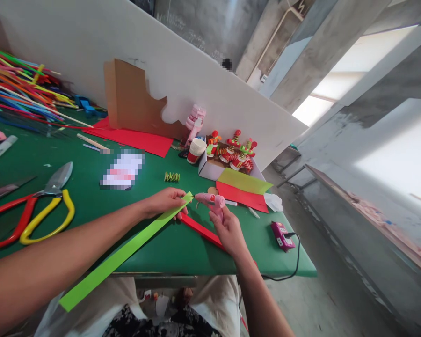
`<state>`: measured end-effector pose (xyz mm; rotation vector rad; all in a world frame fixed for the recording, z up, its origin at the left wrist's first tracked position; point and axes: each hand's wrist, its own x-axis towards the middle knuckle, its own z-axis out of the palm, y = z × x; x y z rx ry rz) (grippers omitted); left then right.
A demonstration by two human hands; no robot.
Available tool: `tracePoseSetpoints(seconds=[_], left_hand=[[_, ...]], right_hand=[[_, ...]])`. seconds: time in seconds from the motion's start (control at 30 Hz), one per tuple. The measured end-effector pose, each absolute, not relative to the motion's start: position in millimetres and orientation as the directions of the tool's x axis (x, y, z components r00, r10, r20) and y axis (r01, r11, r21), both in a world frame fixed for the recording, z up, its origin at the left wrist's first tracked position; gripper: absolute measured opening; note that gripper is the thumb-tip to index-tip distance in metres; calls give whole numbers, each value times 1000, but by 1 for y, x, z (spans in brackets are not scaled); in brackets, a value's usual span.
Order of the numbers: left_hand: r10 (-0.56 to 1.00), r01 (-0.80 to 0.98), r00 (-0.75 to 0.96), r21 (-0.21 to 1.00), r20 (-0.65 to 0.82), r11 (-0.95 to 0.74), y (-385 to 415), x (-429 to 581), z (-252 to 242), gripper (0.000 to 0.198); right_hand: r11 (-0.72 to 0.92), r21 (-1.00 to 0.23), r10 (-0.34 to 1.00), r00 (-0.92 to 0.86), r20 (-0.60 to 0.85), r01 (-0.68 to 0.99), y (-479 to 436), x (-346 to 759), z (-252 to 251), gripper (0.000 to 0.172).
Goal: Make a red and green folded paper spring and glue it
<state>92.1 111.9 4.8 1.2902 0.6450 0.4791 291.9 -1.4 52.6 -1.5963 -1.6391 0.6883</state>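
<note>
My left hand (166, 203) pinches the far end of a long green paper strip (126, 251), whose other end slants down toward my lap. A red paper strip (201, 230) runs from under the same fingers to the right, passing below my right wrist. Wrapped around the handle of a pink glue gun (210, 200), my right hand (228, 227) is closed. The gun's nozzle points left and meets or nearly meets the green strip's end. Just beyond my left hand lies a folded yellow-green paper spring (171, 177).
Large scissors (31, 206) and a knife (12, 188) lie left. Pipe cleaners (24, 89) pile up behind them. A box (210, 169) of decorated paper-cup figures, paper cups (197, 150) and red paper (243, 195) stand back right. A purple box (282, 236) with a black cable sits near the right edge.
</note>
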Motion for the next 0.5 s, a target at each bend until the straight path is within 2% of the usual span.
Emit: tracePoseSetpoints(seconds=[0.5], left_hand=[[658,18,734,972,-170,232,112,92,3,40]], right_hand=[[107,-793,986,41,164,600,-2,291,53,35]])
